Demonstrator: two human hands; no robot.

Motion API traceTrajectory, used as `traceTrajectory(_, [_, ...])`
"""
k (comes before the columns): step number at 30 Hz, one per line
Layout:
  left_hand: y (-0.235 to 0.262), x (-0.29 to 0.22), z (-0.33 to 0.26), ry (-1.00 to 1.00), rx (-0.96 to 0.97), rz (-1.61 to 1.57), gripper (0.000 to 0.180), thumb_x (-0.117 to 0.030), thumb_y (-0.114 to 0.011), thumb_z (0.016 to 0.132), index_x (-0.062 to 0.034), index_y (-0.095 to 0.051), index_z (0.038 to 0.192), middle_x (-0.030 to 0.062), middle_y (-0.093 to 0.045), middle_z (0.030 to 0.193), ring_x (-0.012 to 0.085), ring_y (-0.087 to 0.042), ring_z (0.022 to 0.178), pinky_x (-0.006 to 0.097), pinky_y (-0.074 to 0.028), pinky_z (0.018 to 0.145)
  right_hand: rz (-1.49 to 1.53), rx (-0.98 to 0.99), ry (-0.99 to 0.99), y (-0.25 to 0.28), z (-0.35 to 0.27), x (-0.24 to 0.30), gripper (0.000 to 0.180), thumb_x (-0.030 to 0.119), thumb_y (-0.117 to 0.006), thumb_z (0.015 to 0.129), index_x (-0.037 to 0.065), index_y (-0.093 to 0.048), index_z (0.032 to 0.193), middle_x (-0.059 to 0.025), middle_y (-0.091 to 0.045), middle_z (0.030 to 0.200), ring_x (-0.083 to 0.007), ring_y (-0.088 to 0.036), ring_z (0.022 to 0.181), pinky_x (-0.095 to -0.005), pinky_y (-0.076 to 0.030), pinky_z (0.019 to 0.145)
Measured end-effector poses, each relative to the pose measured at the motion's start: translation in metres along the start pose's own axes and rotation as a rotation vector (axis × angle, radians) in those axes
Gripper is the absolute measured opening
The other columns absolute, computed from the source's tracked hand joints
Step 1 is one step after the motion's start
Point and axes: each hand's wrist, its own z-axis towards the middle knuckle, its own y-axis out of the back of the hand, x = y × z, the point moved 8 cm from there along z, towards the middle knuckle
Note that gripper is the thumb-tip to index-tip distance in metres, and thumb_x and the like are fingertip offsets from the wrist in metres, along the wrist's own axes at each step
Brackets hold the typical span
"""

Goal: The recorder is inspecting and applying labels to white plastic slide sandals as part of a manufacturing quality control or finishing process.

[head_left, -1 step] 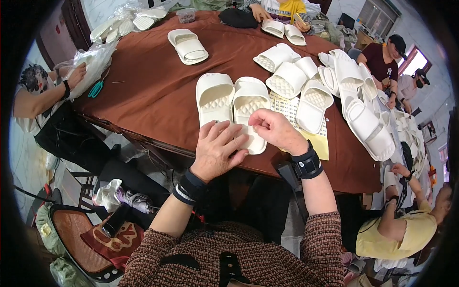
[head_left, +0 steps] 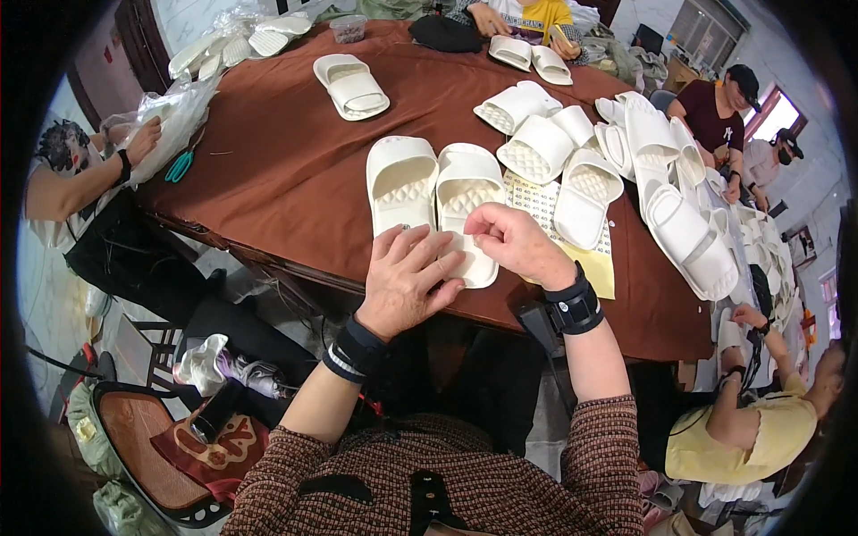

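While the L hand [head_left: 407,277] lies palm-down over the heel of the L slipper [head_left: 402,183], its fingers [head_left: 413,247] are loosely spread & straight, touching the slipper w/o gripping it. R hand [head_left: 518,250] is curled over the R slipper [head_left: 472,179], thumb & index drawn in close; can't tell if they pinch anything. Both white slippers sit side by side at the table's near edge, toes pointing to the far edge, R heel right by the rim.

Room to move: widest stretch of brown cloth [head_left: 268,170] runs from L slipper to the table's left edge. R side's tight: yellow label sheet [head_left: 601,270] just beside R slipper, w/ another white slipper [head_left: 587,201] lying on it. Behind that, a white slipper cluster [head_left: 536,143]; then a long heap of slippers [head_left: 684,223] along the right edge, blocking that way.

Farther out: white footwear [head_left: 353,89] towards the far edge, teal scissors [head_left: 180,166] & clear plastic bag [head_left: 174,121] at left edge, small tub [head_left: 349,29], black cap [head_left: 445,34] & a slipper pair [head_left: 531,59] at far edge, co-worker's hand [head_left: 487,22] nearby.
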Motion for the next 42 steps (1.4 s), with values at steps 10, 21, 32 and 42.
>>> traceTrajectory(10, [-0.001,0.0,0.0,0.006,0.007,0.003,0.03,-0.033,-0.068,0.076,-0.0162,-0.067,0.102,0.0009,-0.061,0.118,0.0244,-0.055,0.108,0.044,-0.039,0.095,-0.027,-0.011,0.022,0.0,0.001,-0.001,0.018,-0.003,-0.053,0.081,0.0,-0.059,0.097,0.0004,-0.054,0.081,-0.0047,-0.048,0.069,-0.0208,-0.042,0.06])
traceTrajectory(21, [0.0,-0.001,0.001,0.009,0.009,0.0,0.03,-0.032,-0.068,0.077,-0.017,-0.067,0.103,0.0012,-0.061,0.117,0.0249,-0.055,0.108,0.044,-0.038,0.096,0.009,-0.028,-0.014,0.0,0.003,-0.008,0.018,-0.004,-0.053,0.081,-0.001,-0.059,0.098,0.0011,-0.055,0.079,-0.0044,-0.049,0.069,-0.0206,-0.043,0.06])
traceTrajectory(32, [-0.002,-0.014,0.018,0.045,0.199,-0.044,0.04,-0.035,-0.071,0.076,-0.0153,-0.065,0.11,0.0037,-0.057,0.111,0.0267,-0.051,0.102,0.044,-0.038,0.092,0.048,-0.02,-0.018,0.0,0.005,-0.01,0.018,-0.002,-0.053,0.083,0.0,-0.057,0.1,0.0012,-0.054,0.08,-0.0047,-0.049,0.071,-0.0207,-0.043,0.062])
traceTrajectory(42, [-0.004,-0.014,0.02,0.09,0.209,-0.011,0.043,-0.037,-0.07,0.077,-0.0153,-0.064,0.113,0.0063,-0.055,0.107,0.0268,-0.05,0.101,0.044,-0.035,0.093,-0.03,-0.063,-0.014,0.004,0.005,-0.01,0.02,-0.002,-0.051,0.081,-0.001,-0.058,0.1,-0.0017,-0.056,0.082,-0.0064,-0.049,0.069,-0.0228,-0.044,0.062])
